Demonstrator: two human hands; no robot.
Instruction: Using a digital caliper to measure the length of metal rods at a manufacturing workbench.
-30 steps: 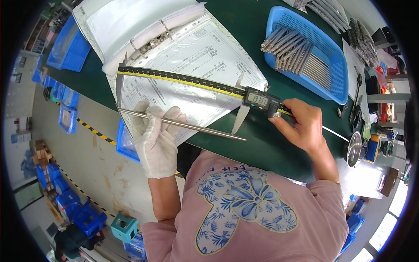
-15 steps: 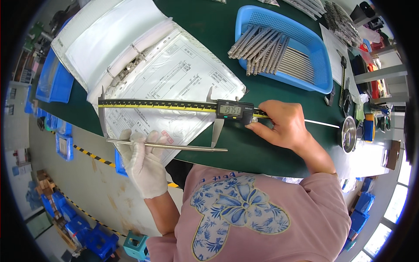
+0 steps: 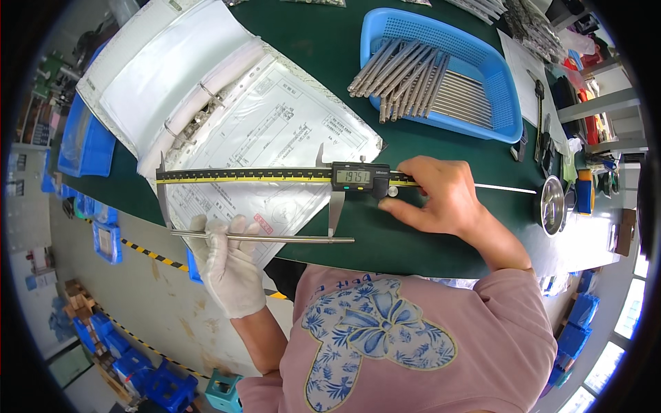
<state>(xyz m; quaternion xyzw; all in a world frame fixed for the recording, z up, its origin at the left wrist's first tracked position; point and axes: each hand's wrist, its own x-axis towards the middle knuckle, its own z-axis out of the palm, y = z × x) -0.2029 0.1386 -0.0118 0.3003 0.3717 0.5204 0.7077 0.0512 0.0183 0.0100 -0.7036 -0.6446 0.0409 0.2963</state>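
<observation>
Head: L hand [image 3: 224, 265] w/ rod [image 3: 261, 238], caliper [image 3: 275, 176].

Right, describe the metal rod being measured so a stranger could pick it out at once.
On the green table, below the open binder, the gloved left hand holds one thin metal rod level between the jaws of a digital caliper. Unlike the rods piled in the blue basket, it lies alone.

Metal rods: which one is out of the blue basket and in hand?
The single long rod held level by the gloved left hand, between the caliper jaws. The other rods lie bundled in the blue basket.
</observation>
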